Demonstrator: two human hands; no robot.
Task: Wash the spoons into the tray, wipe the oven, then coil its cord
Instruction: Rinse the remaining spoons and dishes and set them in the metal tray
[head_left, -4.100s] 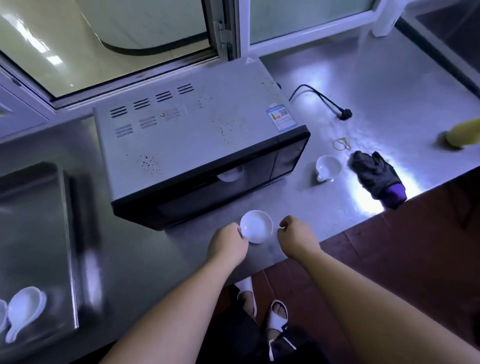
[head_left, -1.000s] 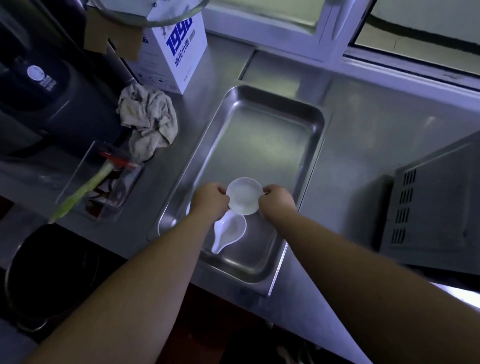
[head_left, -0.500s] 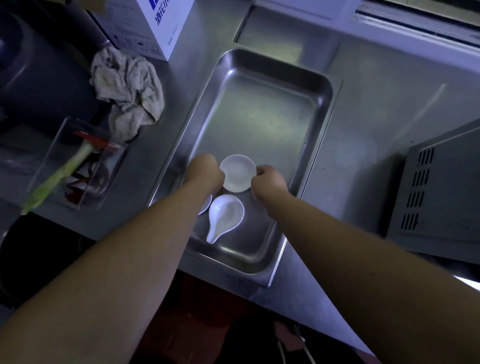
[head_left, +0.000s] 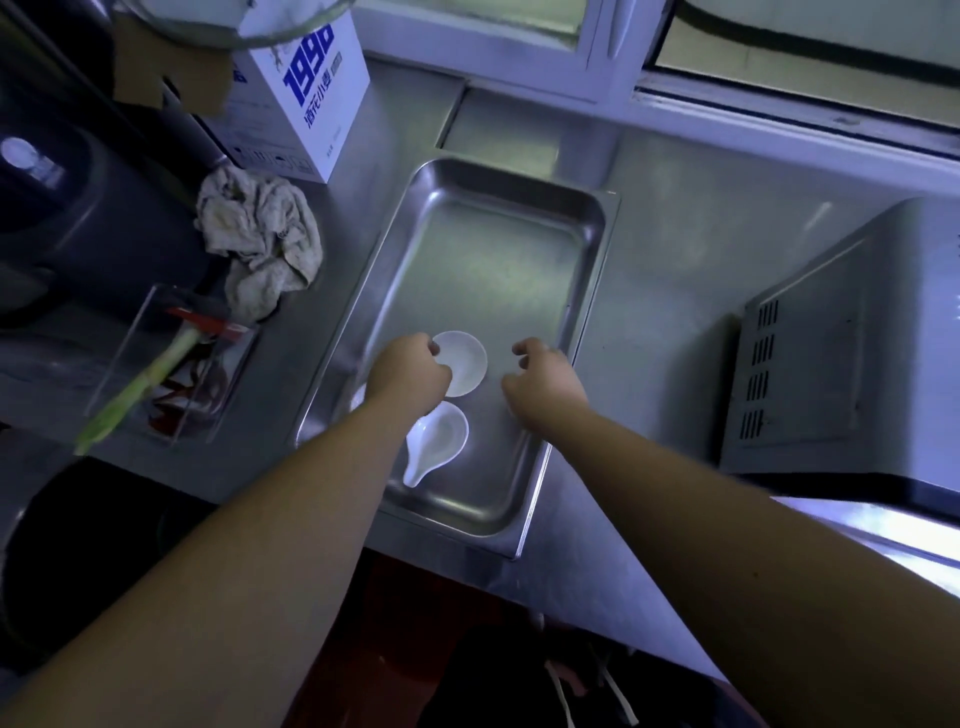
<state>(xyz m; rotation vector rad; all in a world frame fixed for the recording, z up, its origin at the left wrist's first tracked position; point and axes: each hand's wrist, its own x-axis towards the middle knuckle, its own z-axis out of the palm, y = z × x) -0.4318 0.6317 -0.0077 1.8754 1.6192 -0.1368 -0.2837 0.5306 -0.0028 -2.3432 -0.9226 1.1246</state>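
A steel tray (head_left: 587, 249) lies on the steel counter. In its near half a white ceramic spoon (head_left: 465, 366) rests on the tray floor, and my left hand (head_left: 408, 371) still holds its left edge with curled fingers. My right hand (head_left: 543, 387) hovers just right of that spoon, fingers loosely curled, holding nothing. A second white spoon (head_left: 439, 439) lies nearer me, handle toward the front. A third white spoon (head_left: 358, 397) peeks out under my left wrist. The grey oven (head_left: 831, 332) stands to the right of the tray.
A crumpled beige rag (head_left: 260, 236) lies left of the tray, behind it a white box (head_left: 301, 98) with blue print. A clear container (head_left: 171, 364) holding a green stalk sits at the left. A dark pot (head_left: 78, 561) is at the lower left.
The spoon has come down onto the tray floor. My right hand has let go of it and drawn off to the right. My left hand stays on it.
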